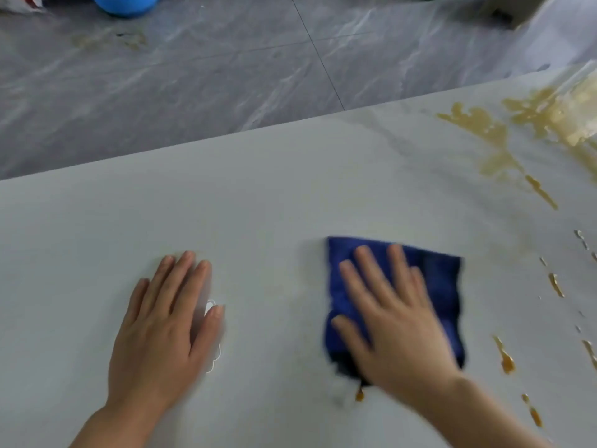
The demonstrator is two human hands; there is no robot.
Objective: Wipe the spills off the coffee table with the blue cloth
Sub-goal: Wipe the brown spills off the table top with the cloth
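My one head view looks steeply down and forward, close over the table (258, 195), its far edge crossing frame.

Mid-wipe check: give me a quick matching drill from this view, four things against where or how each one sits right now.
Things:
1. blue cloth
2. left hand
3. large brown spill
4. blue bowl

States:
A. on the grey floor beyond the table
B. flat on the bare coffee table, holding nothing
C. pressed under the right hand
D. spread over the table's far right corner, unwiped

Pairs: 1-C, 2-B, 3-D, 4-A
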